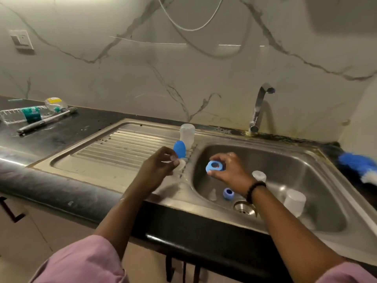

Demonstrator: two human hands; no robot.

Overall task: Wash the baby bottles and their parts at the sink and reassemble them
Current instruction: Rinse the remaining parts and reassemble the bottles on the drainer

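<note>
A person in pink sleeves stands at a steel sink set into a dark bench, seen from a head-worn camera looking down; the right hand is held over the left part of the basin, its grip clamped on a blue screw ring whose opening faces the camera; a dark beaded bracelet circles that wrist; the left hand is over the right edge of the ribbed drainboard, fingertips pinched together on a small pale part that is too blurred to name; just beside those fingers a blue cap stands on the drainboard, and behind it, near the back edge, a clear bottle body stands upside down; on the basin floor near the front lie a second blue ring, a clear teat just left of it, and the drain to the right; two more clear bottle bodies rest in the basin, one behind the right wrist and a larger one toward the front right; a chrome tap rises at the back edge of the sink; at the far left corner of the bench lie a bottle brush and a clear plastic bottle with a green label; a blue and white brush head rests at the right edge of the bench.
</note>
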